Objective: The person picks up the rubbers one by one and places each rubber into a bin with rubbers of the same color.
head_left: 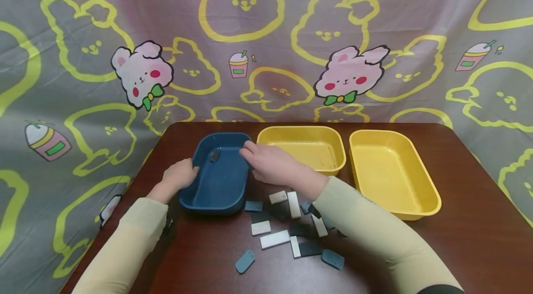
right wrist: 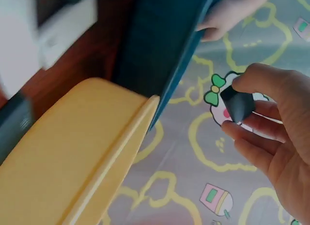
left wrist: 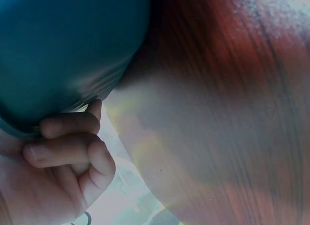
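Note:
A blue plastic basin (head_left: 218, 185) stands on the left of the table, with one small dark grey block (head_left: 214, 155) lying inside near its far left. My left hand (head_left: 180, 175) holds the basin's left rim; the left wrist view shows its fingers (left wrist: 68, 150) curled against the outer wall. Beside the opposite rim is my right hand (head_left: 272, 163). In the right wrist view, its thumb and fingers pinch a small dark, eraser-like block (right wrist: 238, 105), which the head view barely shows.
Two yellow basins, one in the middle (head_left: 306, 148) and one at the right (head_left: 387, 171), stand beside the blue one. Several white, black and blue-grey blocks, including a white one (head_left: 275, 239), lie scattered in front. A patterned curtain (head_left: 266, 53) hangs behind the table.

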`<move>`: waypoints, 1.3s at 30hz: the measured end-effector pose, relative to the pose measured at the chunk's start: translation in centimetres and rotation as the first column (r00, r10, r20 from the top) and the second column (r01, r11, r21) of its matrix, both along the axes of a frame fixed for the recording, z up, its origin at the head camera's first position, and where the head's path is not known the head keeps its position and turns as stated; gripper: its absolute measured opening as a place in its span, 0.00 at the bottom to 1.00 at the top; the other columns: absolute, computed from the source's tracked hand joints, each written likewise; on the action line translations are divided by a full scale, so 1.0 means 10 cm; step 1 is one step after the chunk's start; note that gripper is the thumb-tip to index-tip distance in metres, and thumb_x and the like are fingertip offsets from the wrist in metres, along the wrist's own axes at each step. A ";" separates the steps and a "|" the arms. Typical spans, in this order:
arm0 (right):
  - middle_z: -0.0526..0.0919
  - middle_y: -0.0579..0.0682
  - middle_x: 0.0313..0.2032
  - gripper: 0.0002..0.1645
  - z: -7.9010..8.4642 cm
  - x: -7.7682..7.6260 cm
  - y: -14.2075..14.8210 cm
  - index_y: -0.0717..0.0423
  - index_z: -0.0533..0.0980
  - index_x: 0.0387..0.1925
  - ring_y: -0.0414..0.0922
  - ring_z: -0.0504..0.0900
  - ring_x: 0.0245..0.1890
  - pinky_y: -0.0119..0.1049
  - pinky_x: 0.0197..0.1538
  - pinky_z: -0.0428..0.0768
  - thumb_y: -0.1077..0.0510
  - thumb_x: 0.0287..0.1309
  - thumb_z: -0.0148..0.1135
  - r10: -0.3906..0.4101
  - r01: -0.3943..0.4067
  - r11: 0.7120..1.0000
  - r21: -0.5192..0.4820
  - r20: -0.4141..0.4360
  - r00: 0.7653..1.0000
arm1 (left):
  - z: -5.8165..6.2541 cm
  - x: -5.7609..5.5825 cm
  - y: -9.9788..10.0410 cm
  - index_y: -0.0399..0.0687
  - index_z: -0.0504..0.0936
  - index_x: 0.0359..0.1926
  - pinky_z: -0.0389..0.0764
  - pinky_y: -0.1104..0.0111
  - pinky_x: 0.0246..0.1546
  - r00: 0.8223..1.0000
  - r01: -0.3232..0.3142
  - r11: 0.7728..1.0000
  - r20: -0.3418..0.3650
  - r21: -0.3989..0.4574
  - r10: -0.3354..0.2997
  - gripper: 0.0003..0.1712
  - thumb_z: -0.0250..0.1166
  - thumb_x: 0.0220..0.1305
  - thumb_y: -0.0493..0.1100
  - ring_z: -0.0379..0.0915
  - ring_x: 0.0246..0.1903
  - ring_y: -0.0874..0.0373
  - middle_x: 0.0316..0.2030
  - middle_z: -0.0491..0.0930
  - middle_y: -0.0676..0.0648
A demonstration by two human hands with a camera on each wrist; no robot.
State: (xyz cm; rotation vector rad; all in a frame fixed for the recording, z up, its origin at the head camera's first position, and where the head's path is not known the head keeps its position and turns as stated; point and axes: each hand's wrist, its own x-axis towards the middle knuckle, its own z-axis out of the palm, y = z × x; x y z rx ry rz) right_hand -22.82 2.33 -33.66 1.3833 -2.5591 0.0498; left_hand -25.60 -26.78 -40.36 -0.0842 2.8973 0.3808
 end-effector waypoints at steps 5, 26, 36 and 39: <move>0.74 0.52 0.50 0.31 0.01 -0.14 -0.26 0.58 0.70 0.61 0.43 0.75 0.44 0.31 0.49 0.77 0.53 0.59 0.66 -0.016 0.024 0.996 -0.085 0.094 0.995 | 0.03 -0.02 0.00 0.26 0.71 0.52 0.77 0.59 0.29 1.000 -0.004 1.000 0.007 -0.002 0.004 0.21 0.52 0.74 0.45 0.76 0.31 0.47 0.33 0.77 0.37; 0.72 0.58 0.57 0.33 -0.51 -0.63 -0.94 0.60 0.64 0.63 0.46 0.80 0.43 0.35 0.46 0.79 0.53 0.61 0.65 -0.272 0.327 0.939 -0.108 0.350 0.896 | 0.04 0.03 0.01 0.27 0.72 0.49 0.76 0.60 0.27 1.000 -0.003 1.000 -0.006 -0.007 0.003 0.20 0.52 0.73 0.45 0.75 0.28 0.49 0.28 0.75 0.40; 0.72 0.57 0.61 0.27 -0.72 -0.71 -1.02 0.58 0.72 0.61 0.46 0.80 0.45 0.36 0.49 0.79 0.53 0.63 0.64 -0.350 0.383 0.924 -0.013 0.381 0.856 | 0.03 0.04 0.04 0.27 0.72 0.49 0.78 0.60 0.28 1.000 -0.004 1.000 -0.022 -0.014 0.004 0.20 0.52 0.73 0.44 0.76 0.28 0.50 0.29 0.76 0.40; 0.73 0.57 0.60 0.25 -0.74 -0.74 -1.03 0.57 0.74 0.59 0.45 0.80 0.44 0.36 0.48 0.79 0.53 0.63 0.64 -0.368 0.390 0.921 0.013 0.357 0.858 | 0.02 0.05 0.03 0.27 0.72 0.49 0.76 0.60 0.27 1.000 0.002 1.000 -0.020 -0.012 -0.002 0.20 0.52 0.73 0.45 0.75 0.27 0.50 0.28 0.75 0.41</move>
